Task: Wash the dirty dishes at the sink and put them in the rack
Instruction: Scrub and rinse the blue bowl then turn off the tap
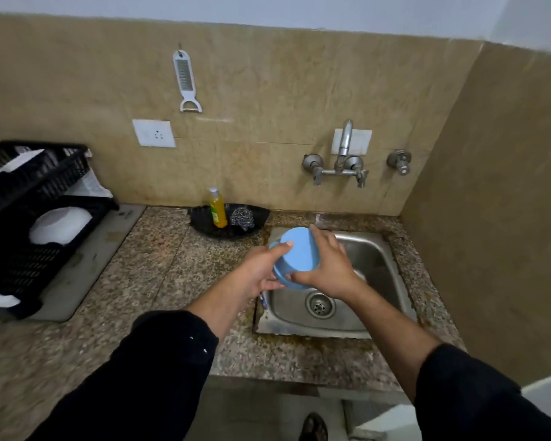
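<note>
A light blue bowl is held bottom-up over the left edge of the steel sink. My left hand grips its left rim, thumb on the base. On the bowl's right side, my right hand holds it with fingers spread over it. The black dish rack stands on the counter at far left with white dishes in it. Above the sink, the wall tap shows no visible water.
A yellow soap bottle and a steel scrubber sit in a black dish behind the sink's left corner. A peeler and a socket are on the wall. Granite counter lies between sink and rack. A wall closes the right side.
</note>
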